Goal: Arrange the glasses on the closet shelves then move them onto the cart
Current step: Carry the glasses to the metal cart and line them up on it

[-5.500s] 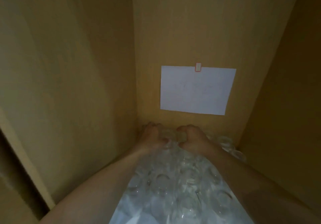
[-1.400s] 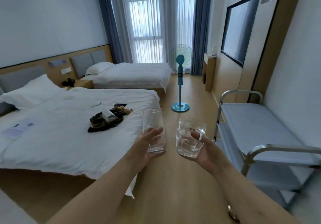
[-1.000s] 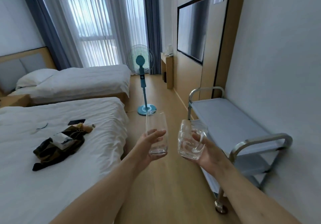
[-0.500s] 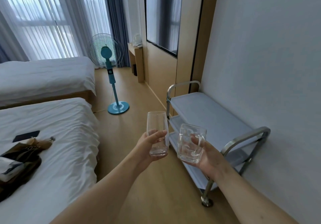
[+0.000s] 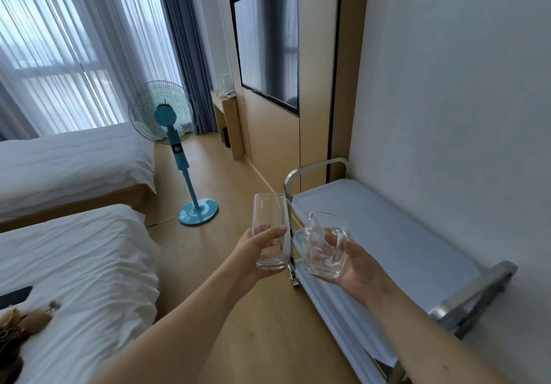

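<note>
My left hand (image 5: 253, 257) grips a tall clear tumbler (image 5: 269, 219) upright by its lower half. My right hand (image 5: 356, 264) holds a squat clear glass mug (image 5: 320, 246), fingers curled round its side and handle. Both glasses hover at the left edge of the cart (image 5: 387, 234), a two-tier steel trolley with pale blue shelves that stands against the white wall. The cart's top shelf lies just right of the mug. Its lower shelf shows below my right forearm.
A blue pedestal fan (image 5: 176, 151) stands on the wooden floor ahead. Two white beds (image 5: 74, 264) fill the left side, with dark items on the near one. A wall-mounted TV (image 5: 268, 43) and a small desk (image 5: 226, 121) lie beyond the cart.
I took both glasses from the closet shelf and turned right through the room. The cart has come closer and the glasses now hang at its left edge.
</note>
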Motion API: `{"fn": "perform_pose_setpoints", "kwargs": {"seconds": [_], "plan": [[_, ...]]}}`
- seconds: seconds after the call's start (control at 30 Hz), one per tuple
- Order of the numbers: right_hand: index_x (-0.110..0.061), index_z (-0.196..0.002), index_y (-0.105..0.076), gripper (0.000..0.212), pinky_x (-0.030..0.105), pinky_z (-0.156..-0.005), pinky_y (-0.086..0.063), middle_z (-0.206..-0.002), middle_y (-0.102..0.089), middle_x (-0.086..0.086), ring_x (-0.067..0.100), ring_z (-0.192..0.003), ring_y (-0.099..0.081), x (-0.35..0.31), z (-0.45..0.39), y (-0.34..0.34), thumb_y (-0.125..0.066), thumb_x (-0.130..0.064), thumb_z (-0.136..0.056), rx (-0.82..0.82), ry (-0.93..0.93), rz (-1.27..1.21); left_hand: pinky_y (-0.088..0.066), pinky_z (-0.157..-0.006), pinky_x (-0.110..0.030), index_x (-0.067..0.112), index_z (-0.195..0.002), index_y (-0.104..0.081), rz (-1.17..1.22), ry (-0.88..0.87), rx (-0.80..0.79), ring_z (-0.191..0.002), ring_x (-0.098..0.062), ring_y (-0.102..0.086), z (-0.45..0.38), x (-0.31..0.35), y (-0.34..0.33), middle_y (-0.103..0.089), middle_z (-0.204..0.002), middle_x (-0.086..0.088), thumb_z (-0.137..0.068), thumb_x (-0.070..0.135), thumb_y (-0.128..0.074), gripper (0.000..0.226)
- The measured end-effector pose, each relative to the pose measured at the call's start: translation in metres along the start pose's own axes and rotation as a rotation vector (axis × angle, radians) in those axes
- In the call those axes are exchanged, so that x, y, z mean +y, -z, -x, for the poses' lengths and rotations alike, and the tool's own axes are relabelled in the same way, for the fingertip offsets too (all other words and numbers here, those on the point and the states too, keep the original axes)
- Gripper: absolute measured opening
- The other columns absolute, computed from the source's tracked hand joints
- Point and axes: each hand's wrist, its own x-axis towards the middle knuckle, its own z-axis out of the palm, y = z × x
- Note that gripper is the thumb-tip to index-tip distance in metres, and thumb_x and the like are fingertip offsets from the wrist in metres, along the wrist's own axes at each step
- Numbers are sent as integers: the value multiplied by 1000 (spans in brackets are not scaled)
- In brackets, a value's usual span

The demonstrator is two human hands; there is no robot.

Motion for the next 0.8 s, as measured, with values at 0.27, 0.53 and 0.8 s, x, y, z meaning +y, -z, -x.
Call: {"fn": "perform_pose_setpoints", "kwargs": {"seconds": [0.27,0.53,0.8], "plan": [[-12,-121,-64,76,63,-100,-49,-119,-67,19,40,-111,-65,-24,-77,29,-97,-31,-56,88,-3,29,-59,-85,-55,15,-122,-62,-4,44,-45,-92,-34,-68,-89,14,-14,-63,-114,-16,-67,30,-93,65],[-12,-118,-64,64,54,-90,-57,-114,-65,17,38,-106,-64,-39,-146,56,-92,-29,-62,216,27,-2,-53,-93,-60,9,-134,-55,-39,128,-167,-90,-36,-68,-197,35,-17,-57,-133,-25,-58,34,-100,92],[-13,-122,-64,85,56,-94,-54,-117,-70,16,34,-103,-69,-49,-229,74,-98,-35,-48,472,79,19,-59,-81,-51,20,-135,-54,-104,235,-310,-94,-32,-68,-316,69,-20,-56,-123,-11,-55,37,-101,94]]}}
